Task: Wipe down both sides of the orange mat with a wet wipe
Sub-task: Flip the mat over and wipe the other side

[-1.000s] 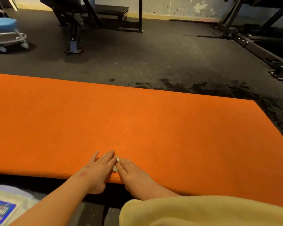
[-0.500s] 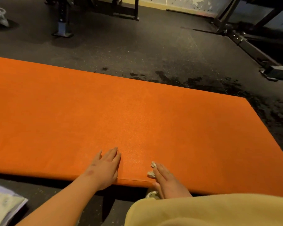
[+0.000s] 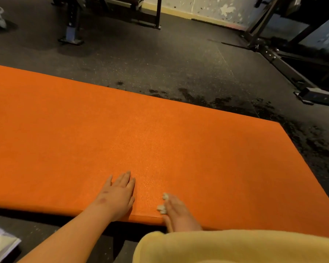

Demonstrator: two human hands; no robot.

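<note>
Since the orange mat (image 3: 160, 145) lies flat on the dark gym floor (image 3: 160, 59), its long axis runs left to right across the view, with the right short end showing and the left end cut off. One mat, one wipe, two hands. The left hand (image 3: 118, 196) rests flat near the front edge, fingers straight, holding nothing. Near it, the right hand (image 3: 179, 211) presses the crumpled wet wipe (image 3: 162, 208) onto the mat with straight fingers.

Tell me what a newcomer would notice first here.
The big orange mat fills the middle, flat on the dark floor. At its near edge, the left hand rests flat while the right hand presses a crumpled white wet wipe down.
</note>
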